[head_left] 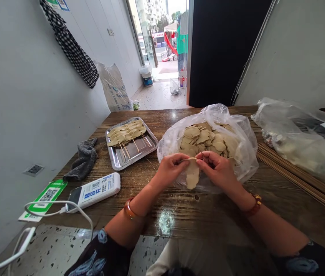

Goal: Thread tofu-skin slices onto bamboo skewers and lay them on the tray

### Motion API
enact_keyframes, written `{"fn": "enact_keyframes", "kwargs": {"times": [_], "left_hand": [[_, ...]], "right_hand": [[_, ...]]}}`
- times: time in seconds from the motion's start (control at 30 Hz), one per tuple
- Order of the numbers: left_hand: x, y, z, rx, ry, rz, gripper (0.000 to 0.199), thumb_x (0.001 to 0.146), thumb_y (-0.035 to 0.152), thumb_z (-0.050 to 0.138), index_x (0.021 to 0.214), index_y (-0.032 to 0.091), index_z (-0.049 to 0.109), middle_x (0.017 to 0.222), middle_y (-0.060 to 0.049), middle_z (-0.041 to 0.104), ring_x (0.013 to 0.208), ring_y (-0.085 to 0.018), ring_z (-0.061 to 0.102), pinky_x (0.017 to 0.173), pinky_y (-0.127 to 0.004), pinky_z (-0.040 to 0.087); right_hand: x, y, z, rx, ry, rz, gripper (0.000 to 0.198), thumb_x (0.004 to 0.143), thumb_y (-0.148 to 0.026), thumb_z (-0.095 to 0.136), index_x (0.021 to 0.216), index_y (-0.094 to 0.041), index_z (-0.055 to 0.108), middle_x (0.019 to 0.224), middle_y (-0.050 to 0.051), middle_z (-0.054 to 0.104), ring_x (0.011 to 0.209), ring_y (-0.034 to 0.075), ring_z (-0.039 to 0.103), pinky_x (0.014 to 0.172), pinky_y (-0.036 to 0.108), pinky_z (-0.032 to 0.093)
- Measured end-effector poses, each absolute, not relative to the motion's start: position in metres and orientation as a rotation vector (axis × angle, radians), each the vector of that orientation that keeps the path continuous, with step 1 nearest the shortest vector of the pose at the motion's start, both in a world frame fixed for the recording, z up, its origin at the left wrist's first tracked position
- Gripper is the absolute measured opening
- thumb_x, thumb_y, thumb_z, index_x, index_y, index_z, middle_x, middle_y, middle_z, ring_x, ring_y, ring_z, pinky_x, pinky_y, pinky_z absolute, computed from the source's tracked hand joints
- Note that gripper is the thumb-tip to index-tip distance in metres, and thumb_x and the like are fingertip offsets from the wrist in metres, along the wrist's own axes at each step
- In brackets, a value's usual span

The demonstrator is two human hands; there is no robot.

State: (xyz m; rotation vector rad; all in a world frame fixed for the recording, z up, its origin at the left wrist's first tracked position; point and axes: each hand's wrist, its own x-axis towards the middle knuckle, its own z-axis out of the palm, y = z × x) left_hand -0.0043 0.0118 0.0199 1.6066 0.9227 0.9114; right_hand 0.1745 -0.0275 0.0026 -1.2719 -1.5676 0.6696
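Note:
My left hand (170,169) pinches one upper corner of a thin, wavy-edged beige slice (192,177), thumb against fingers. At its other upper corner my right hand (216,168) is closed in the same way; a thin dark stick end seems to show by its fingers, too small to be sure. The slice hangs down between both hands over the table's near part. Just behind them, an open clear plastic bag (244,134) holds a heap of similar loose slices (204,138). Left of the bag, a metal tray (119,165) carries slices threaded on sticks (130,132).
A bundle of long thin sticks (297,174) lies at the right beside another filled plastic bag (309,134). On the left are a grey cloth (83,161), a white device with a cable (96,191) and a green QR card (45,199). A person (182,42) stands outside the doorway.

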Motion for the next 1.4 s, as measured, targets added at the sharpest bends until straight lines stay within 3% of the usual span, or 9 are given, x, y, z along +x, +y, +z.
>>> {"fn": "enact_keyframes", "kwargs": {"times": [0.1,0.2,0.3,0.37,0.43,0.77,1.4], "left_hand": [[-0.012,0.018,0.018,1.343,0.932,1.009,0.031,0.071,0.039,0.072,0.086,0.011,0.071,0.066,-0.002,0.063,0.056,-0.009,0.049,0.054,-0.021,0.038],[-0.019,0.024,0.017,1.209,0.916,1.08,0.033,0.069,0.038,0.075,0.088,0.012,0.071,0.07,-0.002,0.064,0.057,-0.009,0.051,0.052,-0.021,0.039],[-0.023,0.026,0.018,1.175,0.895,1.123,0.032,0.066,0.033,0.076,0.09,0.012,0.071,0.075,-0.003,0.066,0.062,-0.01,0.055,0.054,-0.021,0.042],[-0.024,0.027,0.019,1.188,0.916,1.157,0.03,0.066,0.03,0.076,0.089,0.012,0.072,0.075,-0.003,0.067,0.062,-0.01,0.055,0.054,-0.021,0.043],[-0.024,0.027,0.019,1.193,0.953,1.196,0.028,0.065,0.028,0.076,0.088,0.012,0.072,0.074,-0.003,0.067,0.061,-0.009,0.054,0.055,-0.021,0.043],[-0.024,0.024,0.023,1.243,0.998,1.267,0.025,0.064,0.023,0.076,0.086,0.012,0.07,0.076,-0.002,0.068,0.068,-0.011,0.06,0.065,-0.022,0.045],[-0.021,0.018,0.027,1.638,1.152,1.245,0.01,0.072,0.023,0.067,0.078,0.015,0.069,0.07,0.0,0.06,0.065,-0.011,0.05,0.061,-0.022,0.04]], "right_hand": [[0.177,-0.032,0.006,-1.248,-1.584,0.655,0.036,0.095,-0.035,0.044,0.117,-0.014,0.064,0.055,-0.005,0.049,0.049,0.011,0.048,0.05,0.022,0.042],[0.177,-0.036,0.008,-1.229,-1.673,0.635,0.039,0.096,-0.033,0.041,0.12,-0.014,0.065,0.057,-0.002,0.059,0.054,0.013,0.058,0.056,0.024,0.049],[0.175,-0.039,0.003,-1.149,-1.792,0.615,0.035,0.094,-0.032,0.047,0.118,-0.017,0.067,0.09,0.007,0.074,0.085,0.02,0.07,0.077,0.031,0.056],[0.173,-0.04,-0.003,-1.105,-1.862,0.609,0.033,0.093,-0.03,0.049,0.119,-0.02,0.067,0.114,0.009,0.071,0.105,0.023,0.067,0.092,0.036,0.053],[0.171,-0.04,-0.008,-1.1,-1.915,0.611,0.034,0.094,-0.028,0.048,0.123,-0.02,0.065,0.122,0.008,0.068,0.111,0.023,0.064,0.097,0.037,0.051],[0.171,-0.04,-0.01,-1.117,-1.973,0.596,0.036,0.096,-0.026,0.045,0.126,-0.018,0.063,0.123,0.009,0.067,0.11,0.022,0.065,0.097,0.035,0.052],[0.17,-0.037,-0.013,-1.163,-1.962,0.598,0.034,0.095,-0.025,0.046,0.122,-0.02,0.065,0.118,0.008,0.07,0.107,0.022,0.067,0.092,0.035,0.054]]}}
